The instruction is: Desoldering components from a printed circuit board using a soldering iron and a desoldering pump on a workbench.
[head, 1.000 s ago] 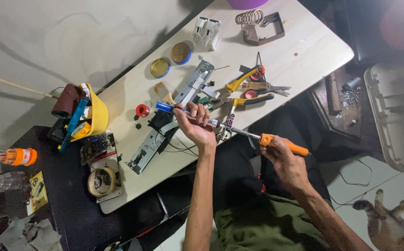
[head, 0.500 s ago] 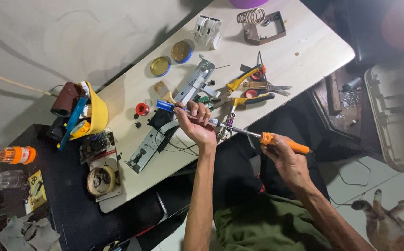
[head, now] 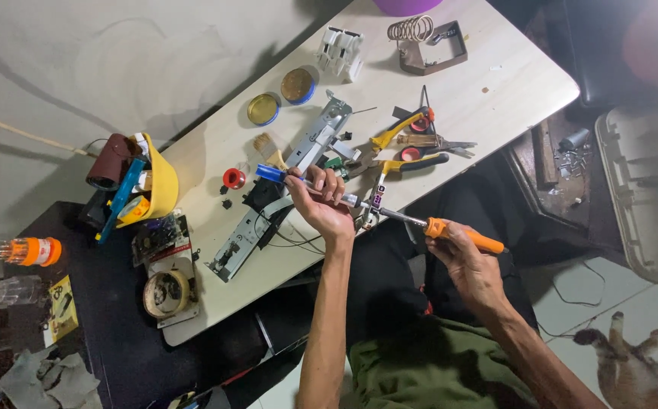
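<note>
Soldering iron, orange-handled, is being gripped by the right hand, its tip reaching toward the left hand, whose fingers are pinching a blue-ended tool beside the grey metal bracket on the counter. Judged: joint work under way; steadying both tools comes next.

Open tabletop lies to the far right, an easy lane. Pliers and scissors crowd the space just beyond the left hand. Tins and the yellow tray block the left side. Wires clutter the near edge.
</note>
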